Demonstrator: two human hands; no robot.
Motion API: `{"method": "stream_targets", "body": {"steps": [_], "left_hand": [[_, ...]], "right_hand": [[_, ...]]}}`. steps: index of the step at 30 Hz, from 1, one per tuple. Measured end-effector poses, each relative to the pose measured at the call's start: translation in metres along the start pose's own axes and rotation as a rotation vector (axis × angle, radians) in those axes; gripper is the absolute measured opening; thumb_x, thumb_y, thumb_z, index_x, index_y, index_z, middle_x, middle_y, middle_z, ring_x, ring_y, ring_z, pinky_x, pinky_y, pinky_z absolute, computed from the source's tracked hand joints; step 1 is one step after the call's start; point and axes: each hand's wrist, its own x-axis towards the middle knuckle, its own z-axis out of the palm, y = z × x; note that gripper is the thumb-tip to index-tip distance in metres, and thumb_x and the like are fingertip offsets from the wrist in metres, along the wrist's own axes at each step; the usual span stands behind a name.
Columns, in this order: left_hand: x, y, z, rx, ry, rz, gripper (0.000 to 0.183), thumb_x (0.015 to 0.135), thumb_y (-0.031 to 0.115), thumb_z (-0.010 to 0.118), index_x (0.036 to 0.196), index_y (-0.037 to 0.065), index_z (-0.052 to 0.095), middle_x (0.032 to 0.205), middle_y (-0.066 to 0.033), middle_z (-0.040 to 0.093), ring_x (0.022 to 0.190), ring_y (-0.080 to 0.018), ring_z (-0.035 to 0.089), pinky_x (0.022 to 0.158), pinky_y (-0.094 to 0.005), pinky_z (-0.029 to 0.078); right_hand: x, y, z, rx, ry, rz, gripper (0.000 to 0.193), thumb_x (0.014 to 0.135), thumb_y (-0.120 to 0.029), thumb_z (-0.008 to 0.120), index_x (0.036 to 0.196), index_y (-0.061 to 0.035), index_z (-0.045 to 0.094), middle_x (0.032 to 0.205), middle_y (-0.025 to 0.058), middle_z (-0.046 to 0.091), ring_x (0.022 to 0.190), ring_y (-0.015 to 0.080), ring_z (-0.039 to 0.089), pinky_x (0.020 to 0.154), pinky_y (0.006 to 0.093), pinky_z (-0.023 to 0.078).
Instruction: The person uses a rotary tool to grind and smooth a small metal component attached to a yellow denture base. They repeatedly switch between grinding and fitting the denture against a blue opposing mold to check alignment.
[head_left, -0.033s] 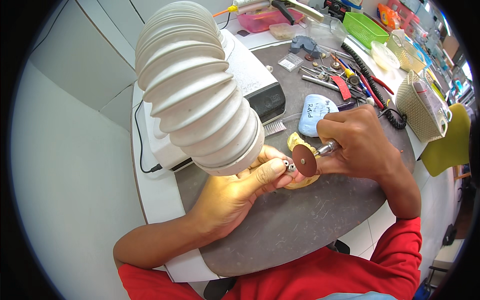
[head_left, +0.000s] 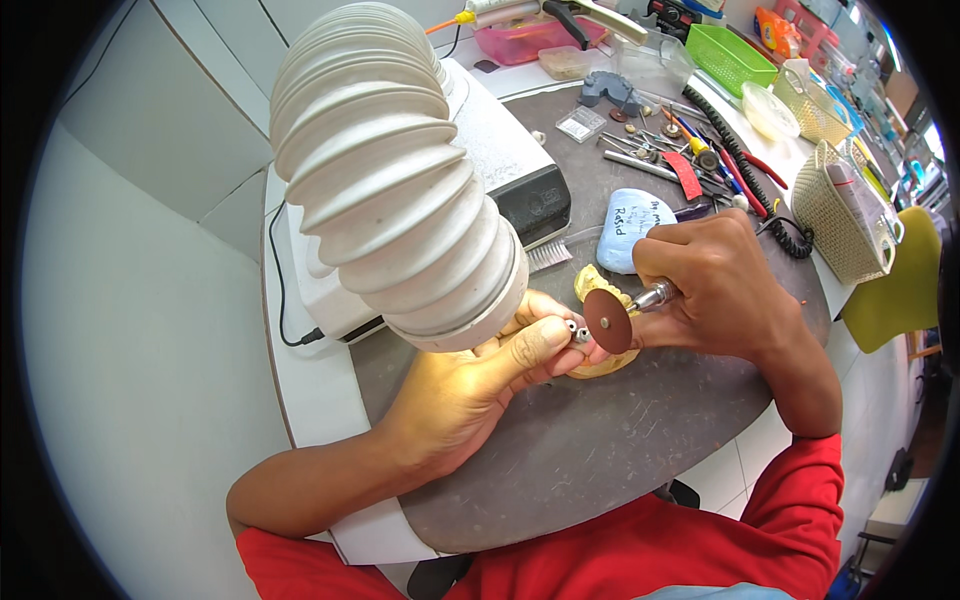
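Between the thumb and fingers of my left hand (head_left: 480, 385) is a small grey metal dental piece (head_left: 580, 334) with round openings. My right hand (head_left: 715, 290) is closed round a silver rotary handpiece (head_left: 655, 295). A flat reddish-brown cutting disc (head_left: 612, 313) is mounted on its tip. The disc stands close beside the metal piece; I cannot tell whether they touch. Below and behind the hands lies a yellow plaster dental model (head_left: 588, 281), partly hidden by the disc and my fingers. A pale blue plaster block (head_left: 630, 232) with handwriting lies just beyond my right hand.
A ribbed white extraction hose (head_left: 390, 170) arches above my left hand. Behind it stands a white machine (head_left: 500, 140), with a brush (head_left: 550, 255) next to it. Loose tools, a grey dental model (head_left: 610, 88) and a coiled black cord (head_left: 735, 150) fill the far right, beside baskets (head_left: 840, 215).
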Motion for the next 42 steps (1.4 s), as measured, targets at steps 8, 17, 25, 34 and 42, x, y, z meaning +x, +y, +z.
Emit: {"method": "stream_targets", "body": {"steps": [8, 17, 25, 34, 42], "left_hand": [[0.000, -0.001, 0.000, -0.011, -0.001, 0.009, 0.014, 0.097, 0.014, 0.060, 0.109, 0.007, 0.057, 0.109, -0.0043, 0.059, 0.100, -0.0151, 0.062, 0.090, -0.0281, 0.050], [-0.001, -0.001, 0.000, 0.005, 0.000, 0.013, 0.015, 0.098, 0.013, 0.060, 0.110, 0.006, 0.056, 0.109, -0.0050, 0.059, 0.100, -0.0157, 0.062, 0.091, -0.0288, 0.050], [-0.001, 0.001, 0.000, 0.026, 0.038, 0.011, 0.013, 0.097, 0.012, 0.060, 0.109, 0.007, 0.056, 0.117, -0.0060, 0.057, 0.106, -0.0150, 0.060, 0.096, -0.0290, 0.048], [-0.002, 0.003, 0.007, 0.050, 0.187, 0.024, 0.012, 0.096, 0.012, 0.061, 0.106, 0.007, 0.057, 0.118, -0.0067, 0.058, 0.107, -0.0155, 0.060, 0.098, -0.0306, 0.048], [-0.004, 0.004, 0.010, 0.083, 0.164, 0.048, 0.013, 0.097, 0.012, 0.060, 0.107, 0.006, 0.056, 0.114, -0.0076, 0.059, 0.106, -0.0163, 0.060, 0.094, -0.0320, 0.049]], "right_hand": [[-0.001, 0.001, 0.000, 0.006, -0.010, 0.001, 0.063, 0.074, -0.066, 0.070, 0.057, -0.0064, 0.054, 0.052, 0.0072, 0.054, 0.045, 0.0268, 0.055, 0.044, 0.0369, 0.039], [0.000, 0.001, 0.002, 0.009, -0.033, 0.004, 0.065, 0.074, -0.067, 0.069, 0.057, -0.0059, 0.054, 0.052, 0.0080, 0.054, 0.045, 0.0274, 0.055, 0.044, 0.0370, 0.039], [-0.001, -0.001, -0.001, -0.001, -0.045, 0.059, 0.065, 0.074, -0.065, 0.070, 0.056, -0.0053, 0.054, 0.052, 0.0086, 0.055, 0.046, 0.0280, 0.055, 0.045, 0.0377, 0.040], [0.000, -0.002, 0.000, 0.004, 0.002, 0.112, 0.064, 0.073, -0.064, 0.073, 0.056, -0.0044, 0.055, 0.052, 0.0086, 0.055, 0.046, 0.0280, 0.055, 0.046, 0.0389, 0.041], [0.001, -0.003, 0.000, 0.026, 0.001, 0.098, 0.065, 0.072, -0.065, 0.073, 0.056, -0.0047, 0.055, 0.052, 0.0085, 0.055, 0.046, 0.0274, 0.056, 0.047, 0.0384, 0.042]]}}
